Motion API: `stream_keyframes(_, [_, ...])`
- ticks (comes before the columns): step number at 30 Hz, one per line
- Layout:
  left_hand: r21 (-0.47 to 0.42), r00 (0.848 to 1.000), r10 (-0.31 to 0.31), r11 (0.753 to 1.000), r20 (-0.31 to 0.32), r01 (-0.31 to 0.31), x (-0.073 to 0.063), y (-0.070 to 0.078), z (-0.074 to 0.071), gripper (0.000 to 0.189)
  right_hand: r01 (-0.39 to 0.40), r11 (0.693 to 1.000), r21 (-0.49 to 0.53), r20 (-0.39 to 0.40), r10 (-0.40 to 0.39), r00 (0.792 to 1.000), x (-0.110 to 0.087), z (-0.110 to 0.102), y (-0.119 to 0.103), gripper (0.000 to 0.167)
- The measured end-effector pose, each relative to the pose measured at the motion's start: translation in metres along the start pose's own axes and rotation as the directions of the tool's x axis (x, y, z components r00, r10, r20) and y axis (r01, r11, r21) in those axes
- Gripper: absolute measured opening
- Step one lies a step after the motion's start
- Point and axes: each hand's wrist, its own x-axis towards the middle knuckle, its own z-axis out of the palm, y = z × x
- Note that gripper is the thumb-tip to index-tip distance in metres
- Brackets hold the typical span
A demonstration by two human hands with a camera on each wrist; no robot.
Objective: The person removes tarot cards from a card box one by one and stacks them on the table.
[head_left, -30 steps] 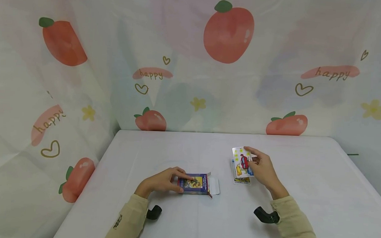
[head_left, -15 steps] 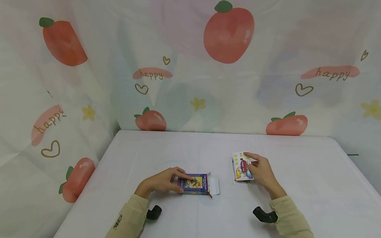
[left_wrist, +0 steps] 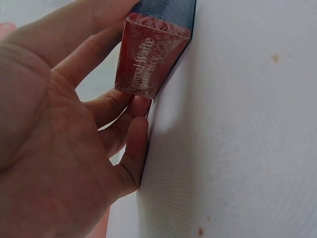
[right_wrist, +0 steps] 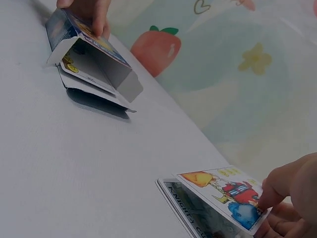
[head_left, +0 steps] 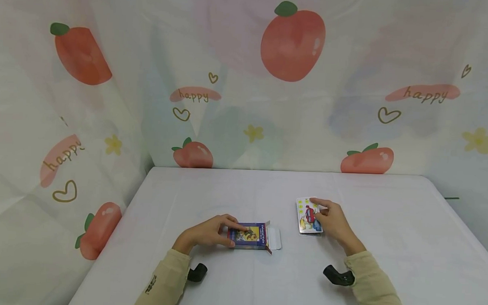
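My left hand (head_left: 206,231) grips the closed end of a blue tarot card box (head_left: 251,236) lying on the table, thumb at the near side and fingers over the top. In the left wrist view the box's red end (left_wrist: 148,57) reads "Universal Waite Tarot Deck". Its other end gapes toward the right, and at least one card (right_wrist: 86,74) shows inside in the right wrist view. My right hand (head_left: 337,222) pinches a tarot card (head_left: 308,216) with a red-clothed figure by its right edge. That card is tilted over a small stack of cards (right_wrist: 181,208), its left side apart from the stack.
A white cloth covers the table (head_left: 226,192). Behind and at the left hangs a fruit-printed curtain (head_left: 239,49). Black wrist-worn pieces (head_left: 197,272) jut inward from both sleeves. The box's pale end flap (head_left: 276,239) sticks out toward the cards.
My right hand has lowered the pinched card toward me and down over the stack, now hiding most of it in the head view. The left hand and box have stayed still.
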Motion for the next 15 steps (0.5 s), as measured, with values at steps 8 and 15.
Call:
stream_keyframes(8, [0.011,1.000,0.002,1.000,-0.001,-0.002,-0.0002,-0.0006,-0.0008,0.046,-0.002,0.999,-0.042,0.004,0.002,1.000,0.0000,0.0026,0.0023,0.050])
stream_keyframes(15, [0.023,1.000,0.006,1.000,0.002,-0.006,0.0003,-0.0015,-0.0008,0.046,0.011,0.994,-0.108,0.007,-0.011,1.000,0.0015,0.0038,0.0054,0.050])
